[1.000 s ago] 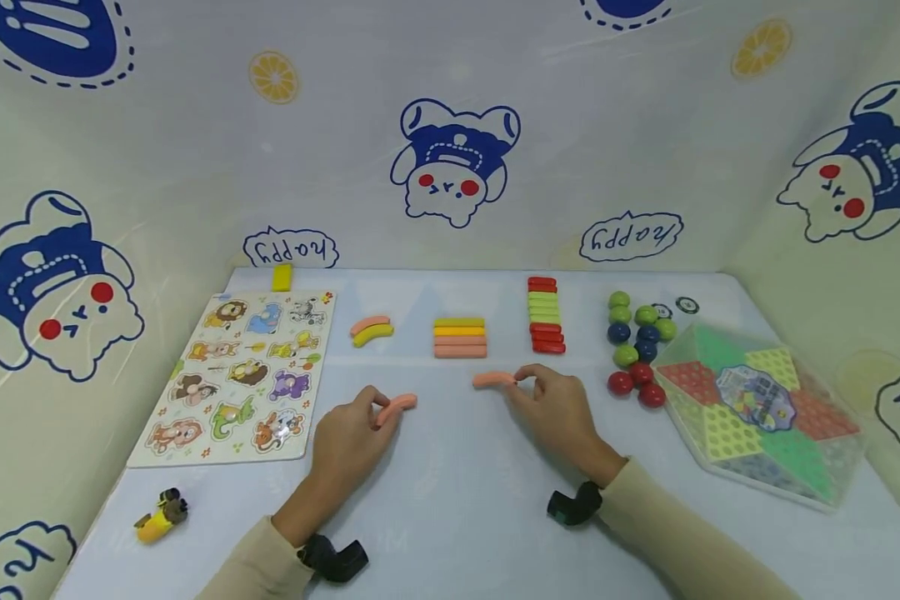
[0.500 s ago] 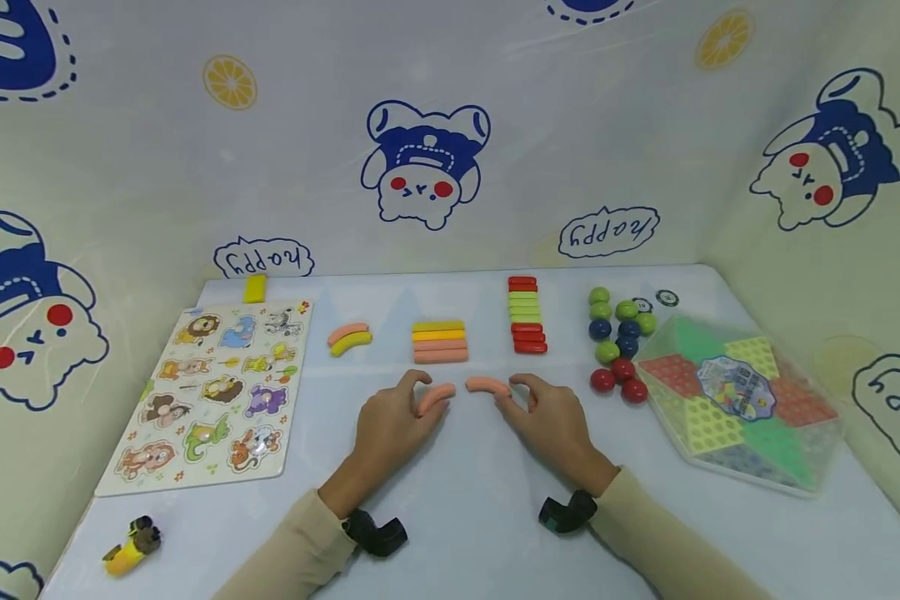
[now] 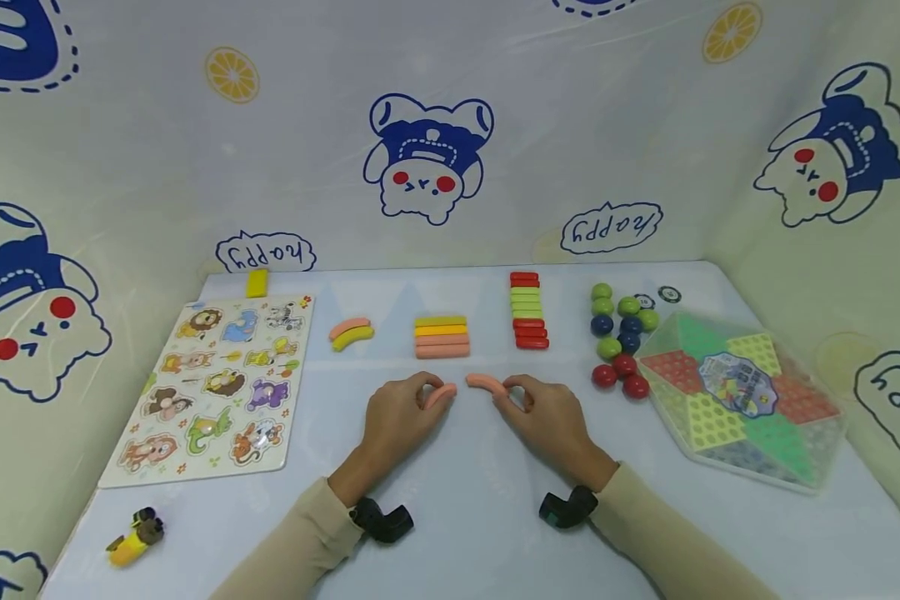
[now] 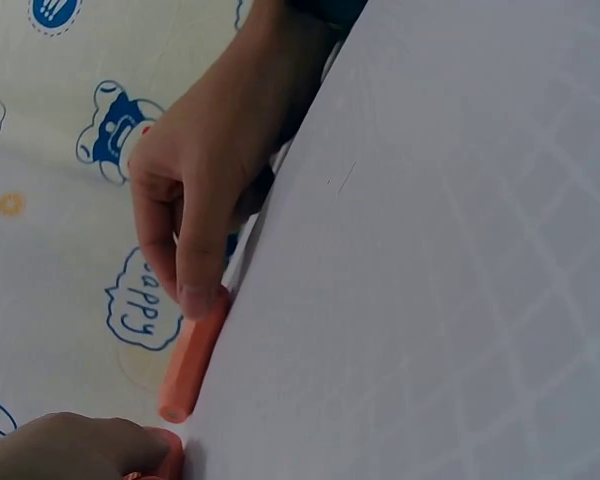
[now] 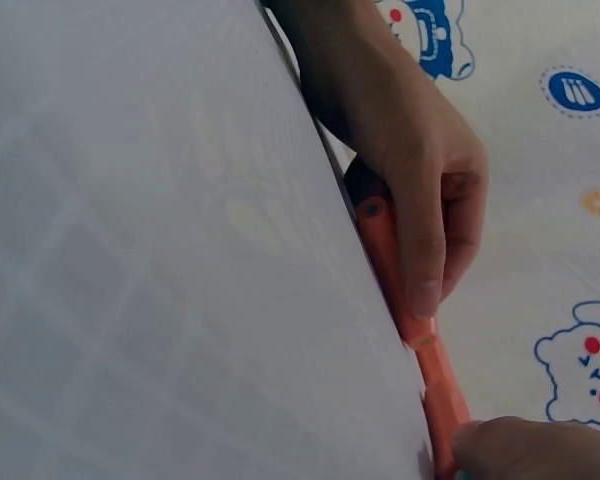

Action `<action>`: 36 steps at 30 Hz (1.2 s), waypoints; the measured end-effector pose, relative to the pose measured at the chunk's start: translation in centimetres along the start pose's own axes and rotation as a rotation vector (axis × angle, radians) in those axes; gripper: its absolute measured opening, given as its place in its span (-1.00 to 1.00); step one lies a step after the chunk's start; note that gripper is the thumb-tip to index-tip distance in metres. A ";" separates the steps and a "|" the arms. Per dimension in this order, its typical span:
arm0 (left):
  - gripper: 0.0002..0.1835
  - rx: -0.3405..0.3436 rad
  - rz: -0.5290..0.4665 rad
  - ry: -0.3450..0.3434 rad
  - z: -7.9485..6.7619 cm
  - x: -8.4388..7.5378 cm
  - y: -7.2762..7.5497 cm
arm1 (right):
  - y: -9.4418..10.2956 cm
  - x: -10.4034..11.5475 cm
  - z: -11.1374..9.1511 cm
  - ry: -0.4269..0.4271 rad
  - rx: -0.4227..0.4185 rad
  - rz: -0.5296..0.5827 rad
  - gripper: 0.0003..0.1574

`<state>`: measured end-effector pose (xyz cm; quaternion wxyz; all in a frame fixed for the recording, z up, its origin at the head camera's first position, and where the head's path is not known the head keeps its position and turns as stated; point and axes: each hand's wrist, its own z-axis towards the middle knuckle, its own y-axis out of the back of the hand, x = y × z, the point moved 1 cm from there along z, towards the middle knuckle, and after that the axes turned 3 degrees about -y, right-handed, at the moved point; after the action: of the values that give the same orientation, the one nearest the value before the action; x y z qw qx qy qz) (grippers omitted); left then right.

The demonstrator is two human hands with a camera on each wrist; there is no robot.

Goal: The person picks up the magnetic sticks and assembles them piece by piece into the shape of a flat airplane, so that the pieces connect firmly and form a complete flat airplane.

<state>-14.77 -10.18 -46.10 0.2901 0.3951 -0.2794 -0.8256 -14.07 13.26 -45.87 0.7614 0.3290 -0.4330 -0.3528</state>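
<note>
From the head view, my left hand (image 3: 401,417) pinches a pink stick (image 3: 440,395) and my right hand (image 3: 549,417) pinches a second pink stick (image 3: 486,383), their ends facing with a small gap between, over the table (image 3: 465,508). Just beyond are the stacked sticks (image 3: 441,337); the board (image 3: 228,403) lies to my left, the red balls (image 3: 624,365) and the box (image 3: 753,396) to my right. In the left wrist view, my right thumb and a finger close on one end of the second stick, the rest pointing toward my left hand. In the right wrist view, my left thumb presses along the first stick, whose back end shows; how my right fingers lie there I can't tell.
</note>
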 end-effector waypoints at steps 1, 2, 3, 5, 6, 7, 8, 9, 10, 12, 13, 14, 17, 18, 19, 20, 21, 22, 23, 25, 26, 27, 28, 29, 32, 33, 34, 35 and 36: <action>-0.73 -0.003 -0.002 0.004 0.0 0.0 0.0 | 0.0 0.0 0.0 0.000 0.005 0.004 -0.65; -0.73 -0.006 -0.002 0.007 0.0 0.0 -0.1 | 0.1 0.0 0.0 -0.002 0.013 0.010 -0.65; -0.73 -0.009 -0.002 0.013 0.0 0.0 -0.1 | 0.1 0.0 0.0 -0.006 0.022 0.016 -0.65; -0.74 -0.012 -0.001 0.023 -0.1 0.0 -0.2 | 0.1 0.1 -0.1 -0.011 0.043 0.026 -0.64; -0.74 -0.009 -0.002 0.027 -0.1 0.0 -0.2 | 0.1 0.1 -0.1 -0.011 0.051 0.030 -0.64; -0.74 -0.005 -0.002 0.032 -0.1 0.0 -0.2 | 0.1 0.1 -0.2 -0.008 0.060 0.031 -0.63; -0.74 0.004 -0.002 0.038 -0.2 -0.1 -0.3 | 0.1 0.1 -0.3 -0.001 0.065 0.033 -0.63; -0.75 0.012 -0.002 0.042 -0.2 -0.1 -0.3 | 0.1 0.2 -0.3 0.005 0.069 0.035 -0.63; -0.75 0.020 -0.002 0.046 -0.2 -0.2 -0.3 | 0.0 0.2 -0.4 0.014 0.071 0.034 -0.64; -0.75 0.033 0.003 0.050 -0.3 -0.3 -0.4 | 0.0 0.3 -0.4 0.031 0.072 0.031 -0.64; -0.75 0.037 0.006 0.051 -0.3 -0.3 -0.4 | 0.0 0.3 -0.5 0.040 0.071 0.031 -0.65; -0.75 0.038 0.008 0.049 -0.3 -0.3 -0.3 | 0.0 0.3 -0.5 0.048 0.068 0.034 -0.65; -0.75 0.028 0.014 0.039 -0.3 -0.4 -0.2 | -0.1 0.3 -0.4 0.078 0.067 0.050 -0.65; -0.74 0.024 0.012 0.033 -0.3 -0.4 -0.2 | -0.1 0.3 -0.4 0.087 0.070 0.058 -0.65; -0.74 0.022 0.012 0.026 -0.3 -0.4 -0.2 | -0.1 0.4 -0.4 0.100 0.072 0.068 -0.66; -0.74 0.020 0.005 0.018 -0.3 -0.3 -0.1 | 0.0 0.4 -0.4 0.110 0.074 0.075 -0.66; -0.73 0.023 -0.005 0.012 -0.3 -0.3 -0.2 | 0.0 0.4 -0.4 0.119 0.078 0.083 -0.66; -0.73 0.028 -0.020 0.000 -0.4 -0.3 -0.1 | 0.0 0.4 -0.4 0.127 0.079 0.086 -0.66; -0.75 0.035 -0.035 -0.019 -0.4 -0.3 -0.2 | -0.1 0.4 -0.4 0.136 0.080 0.088 -0.65; -0.77 0.057 -0.060 -0.068 -0.4 -0.3 -0.3 | 0.0 0.4 -0.4 0.152 0.080 0.094 -0.64; -0.76 0.070 -0.069 -0.089 -0.4 -0.4 -0.4 | 0.0 0.4 -0.4 0.158 0.081 0.094 -0.63; -0.74 0.083 -0.072 -0.110 -0.4 -0.4 -0.5 | -0.1 0.4 -0.4 0.163 0.083 0.092 -0.62; -0.71 0.091 -0.073 -0.128 -0.4 -0.4 -0.5 | -0.1 0.3 -0.4 0.167 0.084 0.086 -0.62; -0.67 0.101 -0.069 -0.136 -0.4 -0.4 -0.6 | -0.1 0.3 -0.4 0.167 0.086 0.083 -0.61; -0.67 0.110 -0.068 -0.116 -0.3 -0.5 -0.7 | -0.1 0.3 -0.4 0.137 0.091 0.070 -0.59; -0.69 0.107 -0.070 -0.097 -0.3 -0.5 -0.7 | -0.1 0.3 -0.4 0.119 0.094 0.067 -0.59; -0.72 0.101 -0.076 -0.073 -0.3 -0.5 -0.6 | -0.1 0.3 -0.4 0.101 0.098 0.068 -0.59; -0.75 0.094 -0.080 -0.050 -0.3 -0.5 -0.5 | -0.1 0.3 -0.4 0.085 0.101 0.071 -0.59; -0.77 0.081 -0.082 -0.029 -0.3 -0.5 -0.4 | -0.1 0.4 -0.3 0.069 0.104 0.079 -0.60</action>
<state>-14.42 -9.60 -46.30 0.2358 0.4058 -0.3003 -0.8304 -13.65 13.00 -45.91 0.7710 0.3630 -0.4370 -0.2879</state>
